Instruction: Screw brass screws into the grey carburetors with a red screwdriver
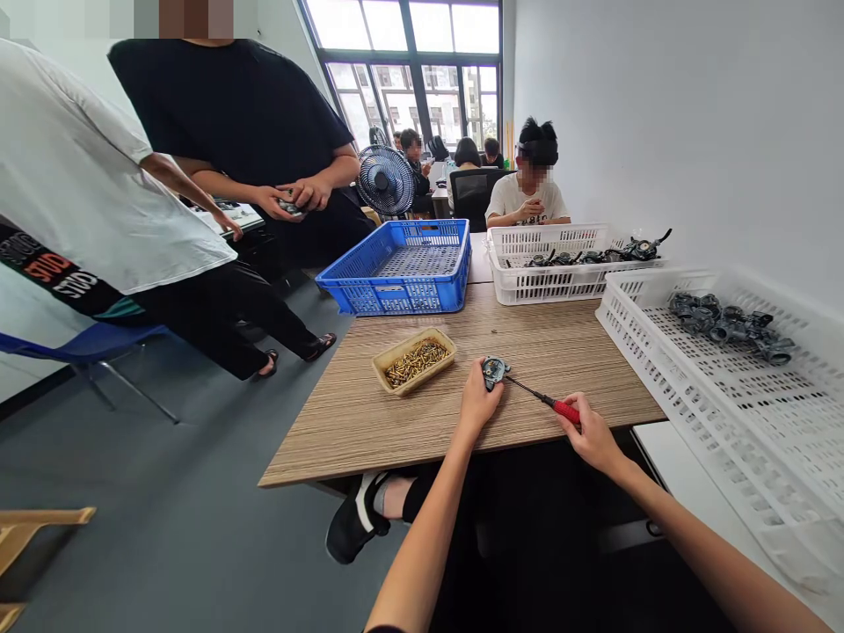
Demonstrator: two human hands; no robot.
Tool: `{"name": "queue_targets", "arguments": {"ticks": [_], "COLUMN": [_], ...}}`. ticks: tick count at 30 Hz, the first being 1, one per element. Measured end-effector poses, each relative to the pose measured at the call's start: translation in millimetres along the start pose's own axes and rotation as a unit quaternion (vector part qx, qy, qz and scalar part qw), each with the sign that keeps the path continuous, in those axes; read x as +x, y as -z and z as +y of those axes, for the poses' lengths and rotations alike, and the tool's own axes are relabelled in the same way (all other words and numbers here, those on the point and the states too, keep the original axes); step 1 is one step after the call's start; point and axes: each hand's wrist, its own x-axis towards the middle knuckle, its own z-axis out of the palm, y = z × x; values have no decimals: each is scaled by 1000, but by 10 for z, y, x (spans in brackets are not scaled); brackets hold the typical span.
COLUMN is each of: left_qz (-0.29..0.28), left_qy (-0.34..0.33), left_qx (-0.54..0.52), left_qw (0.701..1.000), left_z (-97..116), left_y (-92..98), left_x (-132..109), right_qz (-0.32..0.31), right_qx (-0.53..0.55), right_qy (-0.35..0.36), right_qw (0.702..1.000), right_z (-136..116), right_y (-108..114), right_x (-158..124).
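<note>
My left hand [480, 400] is closed around a small grey metal carburetor-like part [494, 370], held just above the wooden table. In my right hand [590, 432] is a screwdriver [565, 411] with a red handle and a dark shaft. Its tip points left and meets the side of the metal part; whether it sits on a screw is too small to tell. Left of my left hand stands a cream plastic box [390, 387] full of small brass-coloured parts that look like screws or jets.
A blue crate [409, 297] stands at the table's [316, 440] far left edge. Two white crates [547, 288] [633, 321] hold several metal parts along the back and right. A co-worker sits opposite; two people stand at left near a fan [386, 180].
</note>
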Motion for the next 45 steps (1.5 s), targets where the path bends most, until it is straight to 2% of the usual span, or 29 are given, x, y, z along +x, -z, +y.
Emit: {"name": "queue_targets", "arguments": {"ticks": [6, 13, 19, 25, 32, 38, 45], "left_qz": [-4, 2, -2, 4, 1, 0, 0], "left_qy": [3, 1, 0, -2, -10, -1, -3], "left_qx": [2, 3, 4, 5, 1, 7, 6], "left_qw": [1000, 1000, 1000, 1000, 1000, 1000, 1000], "left_z": [-2, -7, 6, 17, 31, 37, 9], "left_y": [5, -2, 6, 4, 18, 15, 2], "left_x": [8, 13, 6, 5, -2, -5, -3], "right_qz": [-11, 5, -12, 7, -12, 6, -11], "right_qx": [-5, 6, 2, 6, 5, 7, 0], "right_qy": [-10, 7, -4, 4, -6, 4, -1], "right_qw": [1000, 1000, 1000, 1000, 1000, 1000, 1000], "right_z": [2, -1, -11, -3, -11, -1, -2], "right_y": [-1, -1, 12, 14, 17, 17, 5], "right_x": [5, 5, 9, 5, 13, 1, 12]}}
